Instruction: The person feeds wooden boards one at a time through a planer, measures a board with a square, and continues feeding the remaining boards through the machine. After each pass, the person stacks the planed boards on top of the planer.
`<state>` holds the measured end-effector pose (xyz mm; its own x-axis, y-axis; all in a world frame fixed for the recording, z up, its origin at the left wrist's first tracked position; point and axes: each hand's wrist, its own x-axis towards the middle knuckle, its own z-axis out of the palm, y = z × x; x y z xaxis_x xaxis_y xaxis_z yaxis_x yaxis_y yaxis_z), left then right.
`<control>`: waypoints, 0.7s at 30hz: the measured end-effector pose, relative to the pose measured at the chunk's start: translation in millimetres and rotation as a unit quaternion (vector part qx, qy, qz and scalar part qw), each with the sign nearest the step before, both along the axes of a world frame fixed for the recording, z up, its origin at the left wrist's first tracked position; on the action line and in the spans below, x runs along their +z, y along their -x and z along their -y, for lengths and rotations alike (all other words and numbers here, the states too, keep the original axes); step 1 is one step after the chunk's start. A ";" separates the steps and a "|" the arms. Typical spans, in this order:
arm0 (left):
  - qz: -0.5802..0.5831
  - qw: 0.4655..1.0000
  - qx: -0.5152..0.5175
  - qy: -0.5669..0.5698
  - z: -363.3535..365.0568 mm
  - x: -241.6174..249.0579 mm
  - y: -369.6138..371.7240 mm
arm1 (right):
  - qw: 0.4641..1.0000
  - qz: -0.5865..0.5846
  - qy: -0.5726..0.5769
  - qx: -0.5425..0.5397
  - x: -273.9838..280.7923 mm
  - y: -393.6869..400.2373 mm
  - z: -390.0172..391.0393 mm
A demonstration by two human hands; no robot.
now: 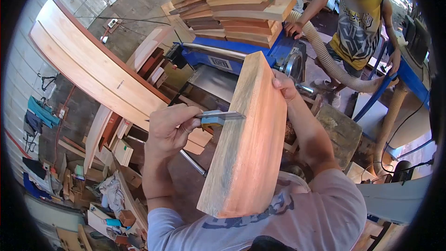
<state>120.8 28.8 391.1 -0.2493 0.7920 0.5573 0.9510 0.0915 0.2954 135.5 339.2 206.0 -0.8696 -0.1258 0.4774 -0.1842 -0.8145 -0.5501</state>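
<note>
A thick wooden plank (pixel 257 144) is tilted up in front of my chest, its near end close to my shirt. Its narrow side is greyish and rough, while the broad side is reddish. My right hand (pixel 284 85) grips the plank's right edge near the upper end, thumb showing and the other fingers mostly hidden behind it. In my left hand (pixel 173 127) is what looks like a combination square (pixel 213 120), with a metal blade and a blue and yellow head. It is pinched between thumb and fingers, and the blade lies across the greyish side.
Beyond the plank stands a blue woodworking machine (pixel 209 58) with stacked curved boards (pixel 241 7) behind it. A co-worker (pixel 355 28) stands at right beside a ribbed hose (pixel 323 58). A long wide panel (pixel 100 67) slants along the left, above scattered offcuts (pixel 121 151).
</note>
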 end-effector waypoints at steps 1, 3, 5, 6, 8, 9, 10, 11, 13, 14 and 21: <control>-0.007 1.000 -0.008 -0.001 0.0 1.8 -0.5 | 1.000 -0.003 0.005 -0.003 -0.4 1.0 1.0; -0.024 0.999 -0.023 -0.006 0.2 5.2 -1.3 | 1.000 -0.012 0.012 -0.006 -0.5 3.9 3.9; -0.006 1.000 -0.012 0.001 1.2 7.1 -5.5 | 0.999 -0.023 0.022 0.020 -2.3 7.9 6.1; 0.002 1.000 -0.007 0.003 1.3 8.7 -7.3 | 0.999 -0.029 0.025 0.033 -1.9 10.0 6.3; -0.012 1.000 -0.015 -0.001 0.9 13.0 -10.5 | 0.998 -0.037 0.027 0.034 -1.2 11.0 8.4; -0.018 1.000 -0.019 -0.002 1.1 14.8 -11.8 | 0.998 -0.040 0.029 0.035 -1.3 11.2 9.1; -0.042 0.999 -0.025 0.001 1.7 16.7 -12.0 | 0.998 -0.043 0.030 0.042 -1.7 12.1 8.8; -0.066 0.997 -0.031 0.005 2.5 18.6 -11.2 | 0.997 -0.046 0.032 0.048 -2.5 12.8 8.5; -0.081 0.996 -0.042 0.007 3.9 19.2 -11.6 | 0.995 -0.053 0.044 0.068 -1.7 11.5 10.0; -0.075 0.996 -0.048 0.004 4.2 19.0 -11.7 | 0.994 -0.060 0.054 0.080 -0.1 11.3 12.2; -0.044 0.999 -0.012 -0.004 11.2 15.9 -21.5 | 0.983 -0.138 0.061 0.107 -14.8 19.8 14.2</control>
<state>142.4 17.6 407.0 -0.1804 0.7927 0.5824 0.9752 0.0668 0.2111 115.7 325.0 191.2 -0.6648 -0.2179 0.7146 -0.1306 -0.9079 -0.3984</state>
